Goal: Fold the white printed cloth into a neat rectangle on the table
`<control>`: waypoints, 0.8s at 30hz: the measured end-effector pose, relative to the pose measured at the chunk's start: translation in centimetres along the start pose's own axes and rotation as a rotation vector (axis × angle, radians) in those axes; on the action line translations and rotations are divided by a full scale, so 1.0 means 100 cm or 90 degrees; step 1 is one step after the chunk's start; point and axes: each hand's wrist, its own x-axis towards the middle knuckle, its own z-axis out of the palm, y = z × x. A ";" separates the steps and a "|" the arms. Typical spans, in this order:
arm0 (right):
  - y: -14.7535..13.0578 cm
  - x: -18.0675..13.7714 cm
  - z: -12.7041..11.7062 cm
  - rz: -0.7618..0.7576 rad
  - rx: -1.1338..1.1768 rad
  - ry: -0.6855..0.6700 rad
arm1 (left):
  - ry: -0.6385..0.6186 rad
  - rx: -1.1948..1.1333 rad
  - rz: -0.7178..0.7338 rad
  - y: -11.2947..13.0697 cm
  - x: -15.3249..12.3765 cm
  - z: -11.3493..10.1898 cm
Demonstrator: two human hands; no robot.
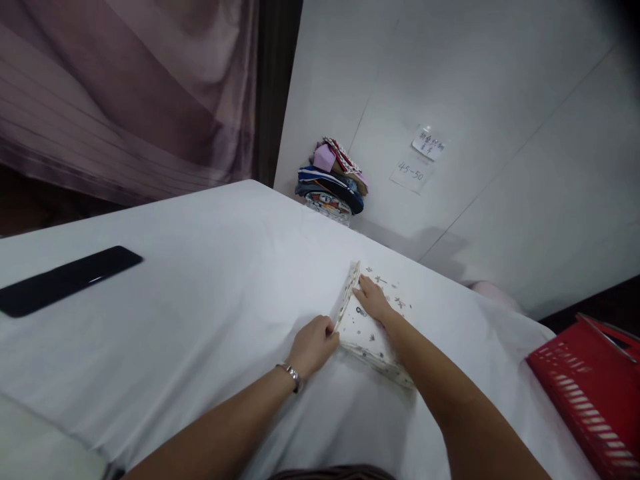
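Observation:
A folded white cloth with small dark prints [373,333] lies on the white-covered table [200,280]. My left hand [313,345], with a bracelet at the wrist, is curled and pinches the cloth's near left edge. My right hand [373,299] lies flat on top of the cloth with its fingers stretched toward the far corner, pressing it down.
A stack of folded colourful cloths [331,177] sits at the table's far edge against the wall. A black flat phone-like object [65,279] lies at the left. A red plastic basket [593,387] stands at the right. Paper notes [420,159] hang on the wall.

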 end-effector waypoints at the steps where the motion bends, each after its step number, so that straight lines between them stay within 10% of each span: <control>1: 0.003 0.001 -0.001 -0.007 0.017 -0.002 | 0.000 -0.001 0.002 -0.001 0.000 0.000; 8: 0.024 0.046 -0.026 0.106 0.109 0.031 | -0.007 -0.007 -0.005 -0.002 -0.001 0.001; 24: 0.058 0.124 -0.041 0.138 0.183 -0.237 | -0.063 -0.029 -0.048 0.003 -0.001 -0.006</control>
